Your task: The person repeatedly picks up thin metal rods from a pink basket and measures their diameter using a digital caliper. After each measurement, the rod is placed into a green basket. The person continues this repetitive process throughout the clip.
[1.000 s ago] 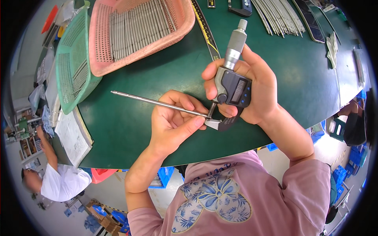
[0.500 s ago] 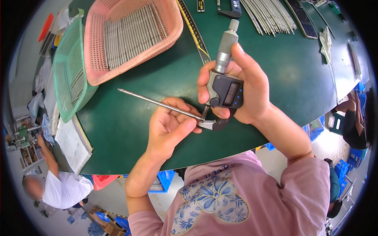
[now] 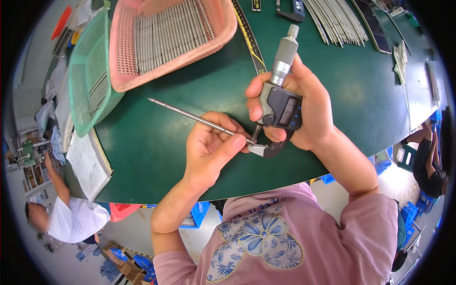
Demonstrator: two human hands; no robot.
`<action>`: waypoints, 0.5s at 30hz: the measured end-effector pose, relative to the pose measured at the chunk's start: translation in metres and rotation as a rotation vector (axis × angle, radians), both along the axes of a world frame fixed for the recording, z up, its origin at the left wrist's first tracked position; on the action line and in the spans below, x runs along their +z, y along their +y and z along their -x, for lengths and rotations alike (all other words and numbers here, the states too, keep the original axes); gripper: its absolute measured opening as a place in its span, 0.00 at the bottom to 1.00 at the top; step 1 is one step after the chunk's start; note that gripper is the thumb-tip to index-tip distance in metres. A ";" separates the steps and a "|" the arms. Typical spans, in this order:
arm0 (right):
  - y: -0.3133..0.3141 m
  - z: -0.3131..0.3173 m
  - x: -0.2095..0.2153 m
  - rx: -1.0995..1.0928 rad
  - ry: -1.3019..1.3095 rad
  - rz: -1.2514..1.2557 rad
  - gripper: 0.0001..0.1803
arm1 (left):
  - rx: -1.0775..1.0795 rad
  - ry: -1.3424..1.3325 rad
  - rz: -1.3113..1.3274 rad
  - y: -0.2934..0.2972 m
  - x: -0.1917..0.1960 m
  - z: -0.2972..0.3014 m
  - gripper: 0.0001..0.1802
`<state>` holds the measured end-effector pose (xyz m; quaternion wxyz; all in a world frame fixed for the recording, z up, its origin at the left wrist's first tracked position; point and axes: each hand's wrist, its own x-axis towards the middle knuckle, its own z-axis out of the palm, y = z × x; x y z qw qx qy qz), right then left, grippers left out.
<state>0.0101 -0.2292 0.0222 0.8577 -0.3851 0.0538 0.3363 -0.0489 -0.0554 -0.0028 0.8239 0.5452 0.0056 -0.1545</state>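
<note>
My right hand [image 3: 311, 102] is wrapped round a digital micrometer [image 3: 284, 105], its grey thimble pointing up and away and its small display facing me. Between the thumb and fingers of my left hand [image 3: 209, 147] lies a thin metal rod [image 3: 190, 115], slanting up to the left. The rod's near end sits at the gap between the micrometer's spindle and anvil; whether both faces touch it is too small to tell.
A pink basket [image 3: 156, 78] of metal rods stands at the back left, beside a green basket [image 3: 76, 95]. More rods [image 3: 335, 21], a phone [image 3: 373, 26] and a steel ruler [image 3: 249, 38] lie farther back. Papers [image 3: 88, 164] rest at the left edge; people sit on both sides.
Both hands, with the rod and micrometer, have shifted slightly right in the picture. The baskets and table items have shifted right and up too, so the view itself has moved. Both grips are kept.
</note>
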 end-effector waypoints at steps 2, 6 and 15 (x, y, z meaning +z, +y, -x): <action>-0.001 0.000 0.001 0.003 0.011 -0.015 0.39 | 0.006 -0.005 0.000 0.000 0.000 0.000 0.11; -0.001 0.000 0.000 0.007 0.011 -0.043 0.40 | 0.011 0.013 0.049 0.000 0.001 0.000 0.11; 0.000 0.002 0.000 -0.038 -0.023 0.017 0.37 | 0.012 0.023 0.042 -0.001 0.001 0.000 0.11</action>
